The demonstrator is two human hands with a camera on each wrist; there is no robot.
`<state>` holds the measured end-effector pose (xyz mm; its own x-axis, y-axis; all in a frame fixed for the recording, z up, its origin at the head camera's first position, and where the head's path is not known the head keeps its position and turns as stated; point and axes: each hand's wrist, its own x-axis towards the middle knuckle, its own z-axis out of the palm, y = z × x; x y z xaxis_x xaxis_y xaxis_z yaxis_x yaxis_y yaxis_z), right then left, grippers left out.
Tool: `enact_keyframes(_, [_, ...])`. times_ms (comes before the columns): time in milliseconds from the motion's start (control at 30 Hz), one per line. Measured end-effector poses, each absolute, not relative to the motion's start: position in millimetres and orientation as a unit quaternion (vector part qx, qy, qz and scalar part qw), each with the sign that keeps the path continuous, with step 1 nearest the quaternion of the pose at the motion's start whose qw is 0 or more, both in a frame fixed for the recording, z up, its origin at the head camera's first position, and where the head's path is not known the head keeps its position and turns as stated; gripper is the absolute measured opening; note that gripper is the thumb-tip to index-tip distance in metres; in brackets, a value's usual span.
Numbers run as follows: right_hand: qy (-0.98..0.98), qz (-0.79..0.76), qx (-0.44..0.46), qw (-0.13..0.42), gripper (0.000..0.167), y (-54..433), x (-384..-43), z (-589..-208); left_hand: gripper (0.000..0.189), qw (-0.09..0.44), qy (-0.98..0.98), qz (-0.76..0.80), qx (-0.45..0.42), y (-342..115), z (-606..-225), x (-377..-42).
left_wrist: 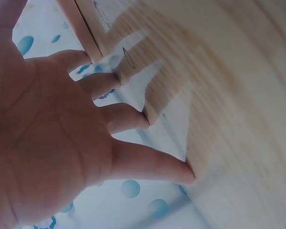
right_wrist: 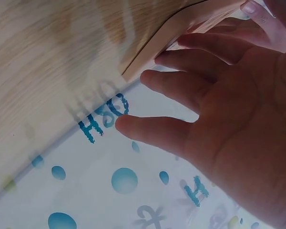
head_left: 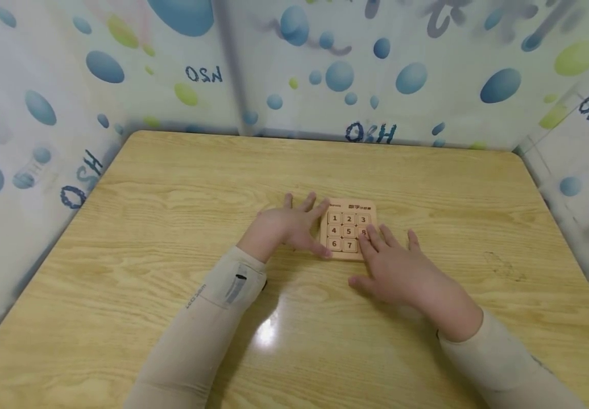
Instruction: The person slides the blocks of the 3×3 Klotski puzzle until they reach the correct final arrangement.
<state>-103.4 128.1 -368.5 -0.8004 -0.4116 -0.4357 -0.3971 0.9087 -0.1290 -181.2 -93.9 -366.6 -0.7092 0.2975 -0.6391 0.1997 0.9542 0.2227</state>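
A light wooden number puzzle board [head_left: 323, 227] lies flat on the table, holding square tiles [head_left: 348, 231] with printed numerals. My left hand [head_left: 289, 226] is at its left side, the thumb by the lower left corner and the index finger by the upper left. In the left wrist view the other fingers [left_wrist: 126, 117] are spread, tips on the tabletop. From the right, my right hand [head_left: 402, 270] reaches over the board with extended fingers, touching around the tile marked 8 [head_left: 363, 232]. Its fingers hide the lower right tiles. The board's edge [right_wrist: 152, 47] shows beside them in the right wrist view.
The wood-grain table [head_left: 197, 187] extends around the board on all sides. Behind it and along both sides stand pale coverings [head_left: 305, 68] printed with blue and green drops and lettering. A light reflection [head_left: 267, 331] shines on the table near the left sleeve.
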Motion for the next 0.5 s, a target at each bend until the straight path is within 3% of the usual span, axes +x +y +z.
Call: enact_keyframes(500, [0.945,-0.033,-0.240,0.218,0.082,138.2,-109.0,-370.9,0.122,0.352,0.924,0.064,0.135,-94.0,-370.2,-181.1])
